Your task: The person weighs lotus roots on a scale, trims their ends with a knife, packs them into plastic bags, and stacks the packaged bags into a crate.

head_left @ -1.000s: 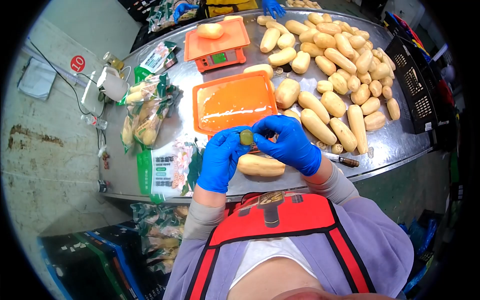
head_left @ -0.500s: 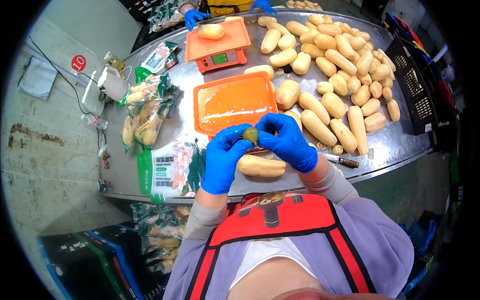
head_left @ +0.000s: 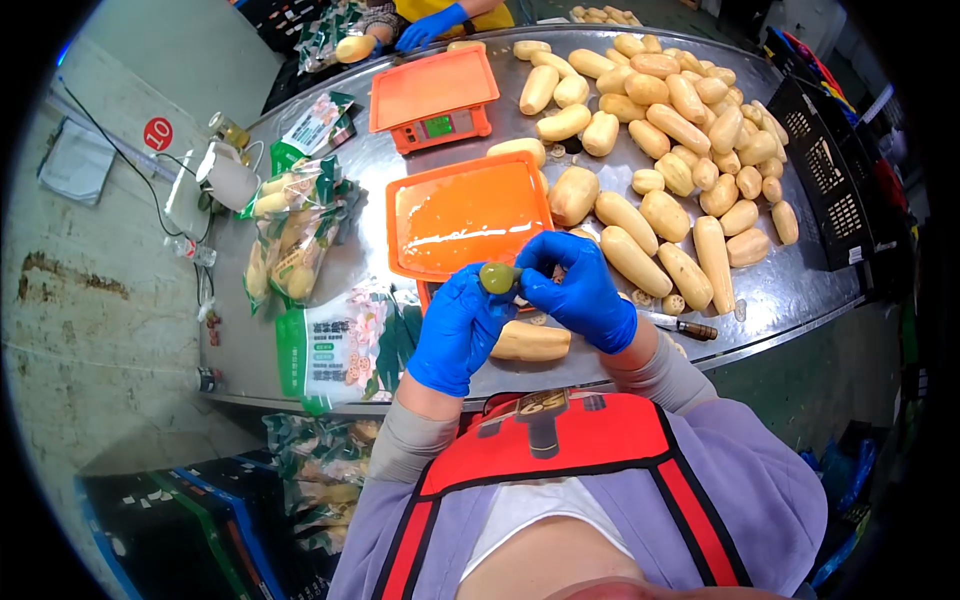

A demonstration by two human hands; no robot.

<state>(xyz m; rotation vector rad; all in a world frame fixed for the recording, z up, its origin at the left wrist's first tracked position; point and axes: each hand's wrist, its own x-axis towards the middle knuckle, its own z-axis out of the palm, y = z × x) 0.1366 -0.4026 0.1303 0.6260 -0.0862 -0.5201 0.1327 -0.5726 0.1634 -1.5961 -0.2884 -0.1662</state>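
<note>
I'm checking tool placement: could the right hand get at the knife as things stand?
Probably yes: the knife lies near the right hand, handle uncovered, though the fingers are at the round green object.

A round red sign (head_left: 158, 134) is displaying the number 10 on the wall (head_left: 110, 235). Large upside-down characters are running across the flat printed bag (head_left: 345, 345), too blurred for sure reading.
</note>
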